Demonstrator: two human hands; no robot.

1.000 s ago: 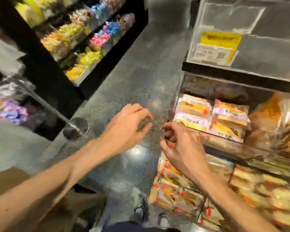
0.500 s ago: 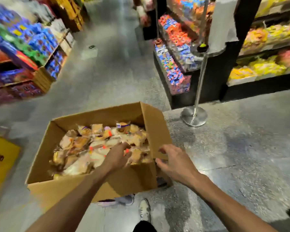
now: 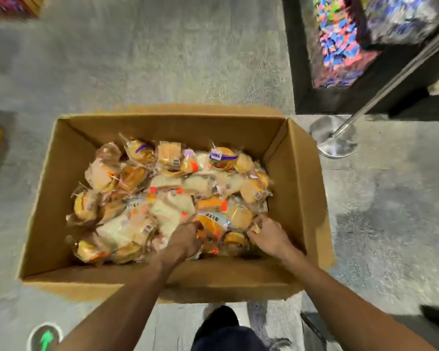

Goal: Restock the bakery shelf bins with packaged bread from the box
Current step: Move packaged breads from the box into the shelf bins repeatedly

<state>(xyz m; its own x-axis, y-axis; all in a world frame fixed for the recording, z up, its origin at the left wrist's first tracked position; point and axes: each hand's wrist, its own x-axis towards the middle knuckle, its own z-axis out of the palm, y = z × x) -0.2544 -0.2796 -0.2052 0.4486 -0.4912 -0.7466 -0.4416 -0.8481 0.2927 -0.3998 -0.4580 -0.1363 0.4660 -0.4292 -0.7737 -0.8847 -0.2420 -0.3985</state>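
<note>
Nearest, a dark shoe (image 3: 221, 317) is seen on the grey floor (image 3: 162, 59), just behind the near wall of the cardboard box (image 3: 213, 279). Both forearms are passed over that wall. The left hand (image 3: 185, 239) is clenched on the left edge of an orange-labelled packet (image 3: 212, 224), the thumb laid on its wrapper. The right hand (image 3: 270, 236) is curled at the near right corner, where a small wrapped bun (image 3: 255, 228) appears to be pinched. The orange-labelled packet lies between the two hands, touching the left and just beside the right. Its long axis seems to run near to far, so a straight upward lift is judged to be called for. Beyond it, the heap of packaged bread (image 3: 162, 188) fills the box to the far wall. Farther off, a stanchion base (image 3: 333, 138) and a display shelf (image 3: 340, 46) are seen. No bakery bins are in view.
</note>
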